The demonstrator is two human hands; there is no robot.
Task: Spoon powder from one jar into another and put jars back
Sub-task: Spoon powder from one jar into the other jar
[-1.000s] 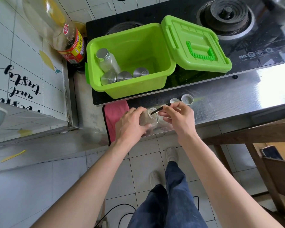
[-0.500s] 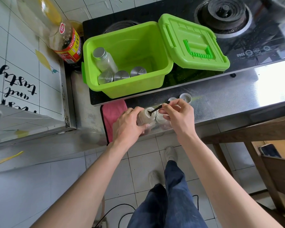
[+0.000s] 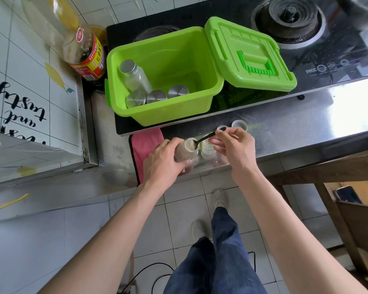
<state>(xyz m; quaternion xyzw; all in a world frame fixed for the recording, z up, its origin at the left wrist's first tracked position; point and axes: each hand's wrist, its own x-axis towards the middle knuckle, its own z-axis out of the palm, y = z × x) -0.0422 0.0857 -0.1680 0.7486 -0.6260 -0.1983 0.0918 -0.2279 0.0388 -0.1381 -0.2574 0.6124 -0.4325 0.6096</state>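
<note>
1. your left hand (image 3: 165, 160) is wrapped around the tilted powder jar (image 3: 186, 150), just in front of the green box (image 3: 164, 112).
2. your right hand (image 3: 235, 146) pinches a black spoon (image 3: 207, 137); its scoop is in that jar's mouth.
3. the second jar (image 3: 208, 150) stands right beside it, partly hidden by your fingers.
4. two small lids (image 3: 239, 124) sit just behind your right hand.
</note>
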